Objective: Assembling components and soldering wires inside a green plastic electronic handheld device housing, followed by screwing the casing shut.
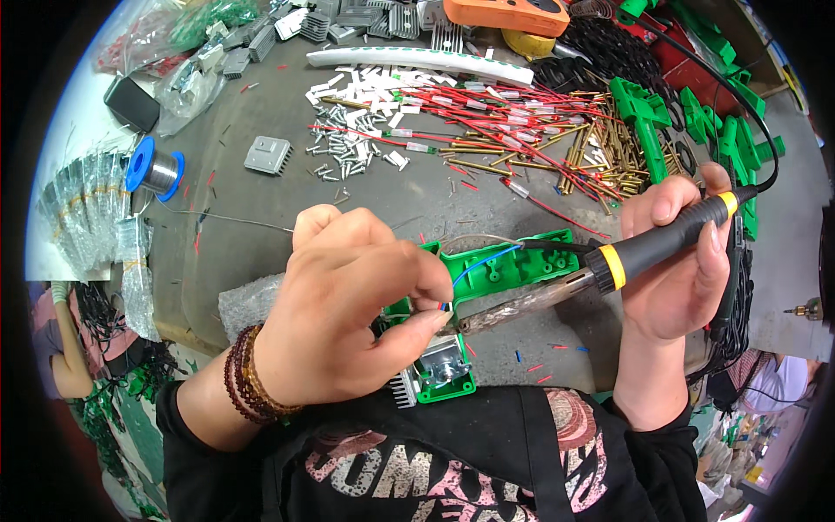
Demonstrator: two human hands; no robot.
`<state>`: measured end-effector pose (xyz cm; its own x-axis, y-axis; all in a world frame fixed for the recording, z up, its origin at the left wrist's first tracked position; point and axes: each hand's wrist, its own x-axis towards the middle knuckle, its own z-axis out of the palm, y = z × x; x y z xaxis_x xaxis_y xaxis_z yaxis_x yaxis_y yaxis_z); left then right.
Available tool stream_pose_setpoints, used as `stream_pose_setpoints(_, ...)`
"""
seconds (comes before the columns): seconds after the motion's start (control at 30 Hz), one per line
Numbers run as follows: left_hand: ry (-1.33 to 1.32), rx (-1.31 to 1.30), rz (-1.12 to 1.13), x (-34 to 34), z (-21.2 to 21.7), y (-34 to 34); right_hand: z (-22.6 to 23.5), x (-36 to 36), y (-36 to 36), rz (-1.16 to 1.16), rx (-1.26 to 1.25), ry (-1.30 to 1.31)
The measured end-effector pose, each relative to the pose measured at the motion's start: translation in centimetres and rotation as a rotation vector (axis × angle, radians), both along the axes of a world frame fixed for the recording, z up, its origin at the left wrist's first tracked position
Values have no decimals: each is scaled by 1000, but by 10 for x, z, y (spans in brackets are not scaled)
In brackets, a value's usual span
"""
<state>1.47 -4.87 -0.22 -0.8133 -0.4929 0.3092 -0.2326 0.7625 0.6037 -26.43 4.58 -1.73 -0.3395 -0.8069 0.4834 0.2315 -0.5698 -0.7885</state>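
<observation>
iron tip: hidden behind the left hand (348, 304), contact point cannot be told
green housing (513, 265): near half covered by the left hand
blue wire (483, 264): lower end lost under fingertips
solder wire (226, 219): near end vanishes behind the left hand
orange case (509, 13): cut off by top edge
iron cord (739, 104): runs out of sight at right

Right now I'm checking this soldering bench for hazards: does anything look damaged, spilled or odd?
The soldering iron in the right hand has a discoloured, crusted barrel. Small red and blue wire offcuts lie strewn over the grey table. Nothing else stands out.
</observation>
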Motion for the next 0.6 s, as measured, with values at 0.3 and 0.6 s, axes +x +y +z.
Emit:
stream_pose_setpoints(0.3, 66, 33, -50, -1, -9, -9, -2, -4, -6, 19, 33, -16)
stream_pose_setpoints(0.6, 107, 36, -45, -1, -11, -7, 52, -62, -3, -500, -130, 234)
